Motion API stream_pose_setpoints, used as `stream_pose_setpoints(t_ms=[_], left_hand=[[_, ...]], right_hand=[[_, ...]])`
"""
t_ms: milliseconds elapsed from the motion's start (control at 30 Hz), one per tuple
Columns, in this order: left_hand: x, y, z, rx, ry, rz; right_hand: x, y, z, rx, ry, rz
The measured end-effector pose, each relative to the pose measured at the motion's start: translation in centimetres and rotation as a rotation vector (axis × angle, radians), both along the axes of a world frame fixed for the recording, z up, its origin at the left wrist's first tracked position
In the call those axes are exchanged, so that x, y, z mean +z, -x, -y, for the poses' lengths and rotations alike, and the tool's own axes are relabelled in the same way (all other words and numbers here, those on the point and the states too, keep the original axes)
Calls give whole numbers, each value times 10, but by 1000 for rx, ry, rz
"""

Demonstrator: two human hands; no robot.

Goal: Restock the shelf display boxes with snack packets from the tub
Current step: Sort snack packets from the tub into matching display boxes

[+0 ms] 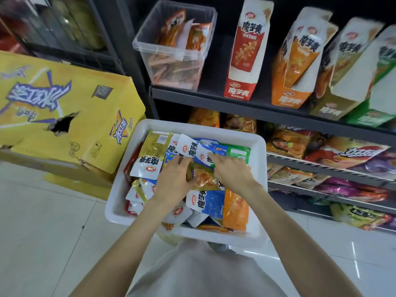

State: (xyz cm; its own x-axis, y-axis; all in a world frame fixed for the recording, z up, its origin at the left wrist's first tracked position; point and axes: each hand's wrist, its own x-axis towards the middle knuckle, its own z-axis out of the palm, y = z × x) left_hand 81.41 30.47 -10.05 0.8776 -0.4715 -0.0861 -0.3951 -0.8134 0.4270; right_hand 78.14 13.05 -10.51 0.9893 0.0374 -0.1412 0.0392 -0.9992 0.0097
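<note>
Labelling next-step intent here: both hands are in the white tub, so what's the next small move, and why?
Probably close the fingers on one packet and lift it clear. Both the left hand and right hand lie over the gold-and-orange snack packet in the white plastic tub, fingers spread among the packets, nothing plainly gripped yet. The gold cardboard display box on the shelf looks like its match.

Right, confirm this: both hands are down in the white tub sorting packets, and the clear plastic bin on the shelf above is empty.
Not quite. The head view shows the clear plastic bin holds orange snack packets, so it is not empty. The rest stands: the left hand and right hand are down among the packets in the white tub.
</note>
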Motion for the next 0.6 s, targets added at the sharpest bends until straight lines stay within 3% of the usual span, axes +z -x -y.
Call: stream_pose_setpoints(t_ms=[67, 167, 233, 300, 400, 467, 600], left_hand=[[10, -3, -1, 91, 165, -43], [30, -5, 7, 167, 502, -179], [45, -3, 24, 127, 675, -367], [54, -1, 43, 79, 694, -403], [62, -2, 68, 31, 705, -368], [72, -5, 87, -72, 626, -307], [98, -10, 138, -324, 416, -74]], right_hand=[[6, 2, 8, -165, -215, 110], [28, 7, 15, -527, -1019, 357], [45, 9, 18, -625, -1332, 341], [57, 11, 22, -662, -1508, 271], [73, 17, 39, -702, -1637, 277], [87, 26, 61, -664, -1592, 391], [122, 55, 121, -530, -1144, 537]])
